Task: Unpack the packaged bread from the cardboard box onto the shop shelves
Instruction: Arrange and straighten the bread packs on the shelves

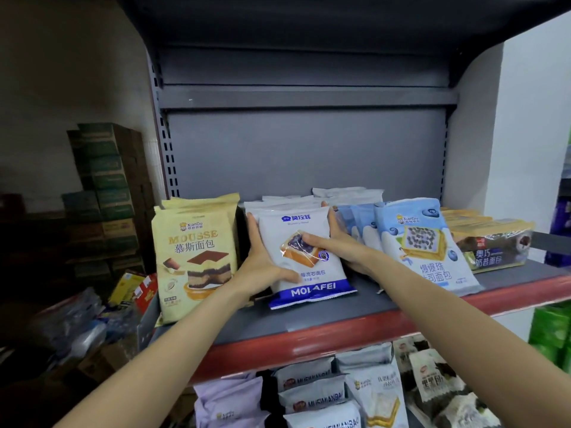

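On the grey shelf [386, 301], between the yellow packs [194, 257] at left and light-blue packs [426, 242] at right, the left hand [262, 267] and right hand [336, 242] clasp the white bread pack [309, 279] by its sides, thumbs in front; best eased upright against its row.

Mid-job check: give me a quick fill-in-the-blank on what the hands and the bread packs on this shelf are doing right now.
1. Both hands, left hand and right hand, hold the white and blue pack printed with the word ____.
2. Directly to that pack's left stands the yellow pack labelled ____.
3. The front edge of the shelf under the packs is coloured ____.
4. The shelf level above the packs shows ____ products.

Missing words: MOLAFEI; MOUSSE; red; no
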`<state>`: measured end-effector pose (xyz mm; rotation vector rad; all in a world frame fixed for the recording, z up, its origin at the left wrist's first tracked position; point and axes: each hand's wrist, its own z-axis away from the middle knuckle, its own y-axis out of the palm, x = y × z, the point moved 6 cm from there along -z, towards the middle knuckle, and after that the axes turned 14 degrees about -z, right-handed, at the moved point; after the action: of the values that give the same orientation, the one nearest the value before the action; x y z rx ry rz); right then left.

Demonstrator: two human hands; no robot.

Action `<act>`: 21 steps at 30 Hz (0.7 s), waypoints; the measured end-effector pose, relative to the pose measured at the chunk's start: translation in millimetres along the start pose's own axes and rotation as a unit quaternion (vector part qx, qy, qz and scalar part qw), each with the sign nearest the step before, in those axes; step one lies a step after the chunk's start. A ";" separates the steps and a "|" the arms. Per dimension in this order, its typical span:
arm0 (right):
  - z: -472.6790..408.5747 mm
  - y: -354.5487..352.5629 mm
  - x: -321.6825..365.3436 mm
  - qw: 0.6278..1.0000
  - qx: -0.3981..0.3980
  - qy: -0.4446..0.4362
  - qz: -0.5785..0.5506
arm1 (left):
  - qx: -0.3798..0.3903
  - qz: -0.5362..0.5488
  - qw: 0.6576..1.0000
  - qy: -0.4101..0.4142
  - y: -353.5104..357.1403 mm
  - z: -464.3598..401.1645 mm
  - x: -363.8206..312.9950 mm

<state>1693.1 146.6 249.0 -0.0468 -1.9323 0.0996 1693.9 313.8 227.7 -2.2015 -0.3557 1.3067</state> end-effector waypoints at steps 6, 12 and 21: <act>-7.7 1.8 -7.4 0.998 0.048 0.013 -0.045 | -0.015 -0.045 0.999 0.013 2.0 -2.2 3.1; -7.7 1.7 -4.7 0.996 0.023 0.013 -0.090 | -0.027 -0.050 0.998 0.042 0.6 -1.1 0.7; 15.3 -11.7 53.2 0.988 -0.038 -0.141 0.042 | -0.052 -0.077 0.994 0.051 0.3 1.0 -4.0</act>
<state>1660.0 138.5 294.2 -0.1738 -2.2173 0.0917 1691.0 312.0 230.1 -2.2660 -0.5547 1.1119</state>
